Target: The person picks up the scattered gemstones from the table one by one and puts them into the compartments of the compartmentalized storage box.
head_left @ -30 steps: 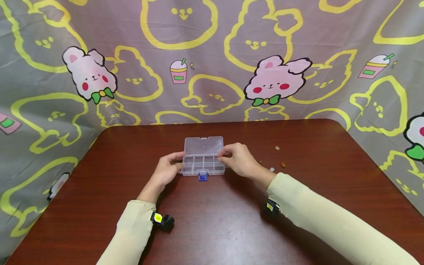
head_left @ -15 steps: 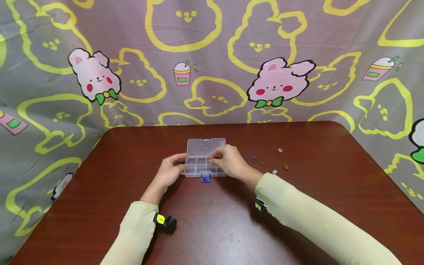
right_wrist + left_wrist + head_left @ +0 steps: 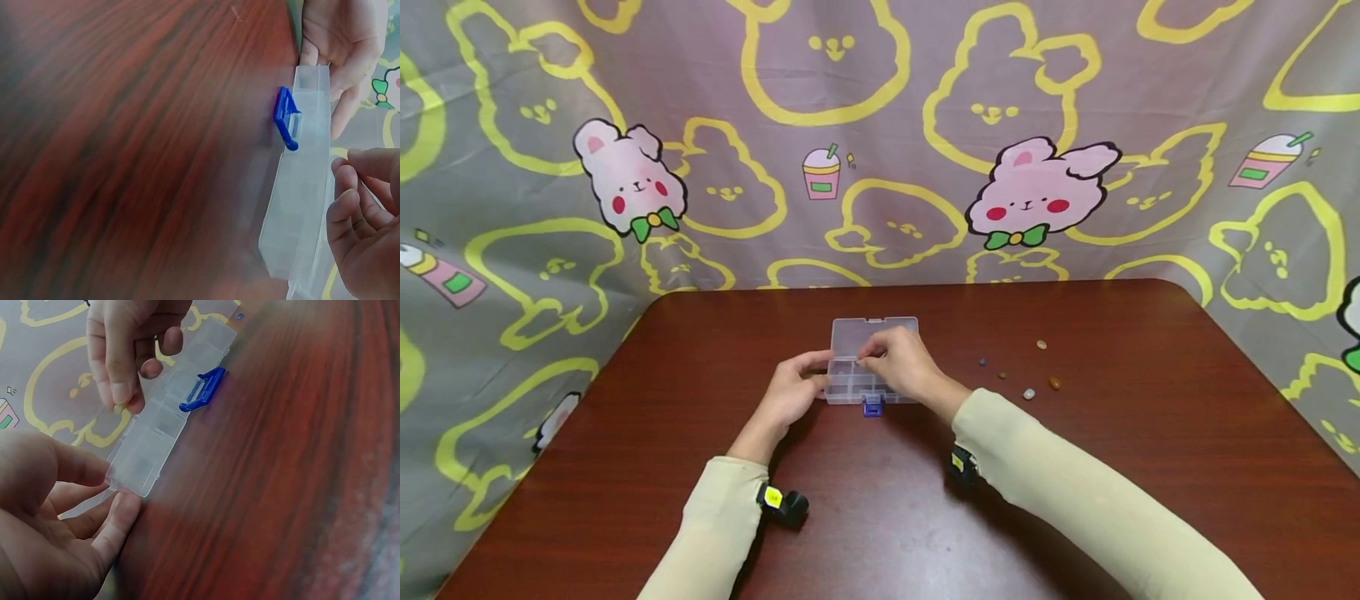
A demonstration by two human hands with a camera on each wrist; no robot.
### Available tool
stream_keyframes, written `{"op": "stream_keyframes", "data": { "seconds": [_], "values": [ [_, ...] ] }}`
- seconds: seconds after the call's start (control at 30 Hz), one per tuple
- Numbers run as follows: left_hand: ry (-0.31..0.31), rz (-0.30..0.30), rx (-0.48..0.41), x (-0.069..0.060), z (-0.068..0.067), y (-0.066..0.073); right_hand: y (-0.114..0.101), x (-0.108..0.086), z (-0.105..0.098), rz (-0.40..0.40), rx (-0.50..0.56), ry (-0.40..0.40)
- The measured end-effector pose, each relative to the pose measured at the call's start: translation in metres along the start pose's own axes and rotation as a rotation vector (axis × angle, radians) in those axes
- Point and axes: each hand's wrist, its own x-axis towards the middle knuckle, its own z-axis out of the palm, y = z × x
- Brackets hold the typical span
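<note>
A clear plastic box (image 3: 850,389) with its lid (image 3: 848,335) raised stands on the table, a blue latch (image 3: 872,408) on its front. Small compartments divide its inside. My left hand (image 3: 790,393) grips the box's left end, thumb and fingers around the corner, as the left wrist view also shows. Above the back-left compartments, my right hand (image 3: 901,364) pinches a small yellowish stone (image 3: 119,409) between thumb and index finger. In the right wrist view the pinched stone is hidden by the fingertips of the right hand (image 3: 369,215).
Right of the box several small stones lie apart on the brown table (image 3: 880,517): a white one (image 3: 1028,394), an orange-brown one (image 3: 1055,383), a pale one (image 3: 1041,344) and smaller dark ones. A patterned cloth (image 3: 895,142) hangs behind.
My right hand has moved left across the box, from its right edge to the back-left compartments. The left hand keeps its grip on the box's left end.
</note>
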Motion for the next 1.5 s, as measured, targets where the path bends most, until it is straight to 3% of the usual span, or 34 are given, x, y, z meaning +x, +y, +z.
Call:
{"op": "stream_keyframes", "data": {
  "seconds": [0.83,1.13,1.5],
  "values": [
    [0.003,0.001,-0.010,-0.003,0.000,0.003,-0.011,0.012,0.013,-0.023,-0.030,-0.006],
    [0.006,0.002,-0.008,-0.002,0.001,0.003,-0.008,0.009,0.004,0.003,-0.009,-0.023],
    [0.015,-0.016,0.003,0.000,0.001,0.000,0.003,-0.002,-0.017,-0.002,-0.021,0.018]
  ]
}}
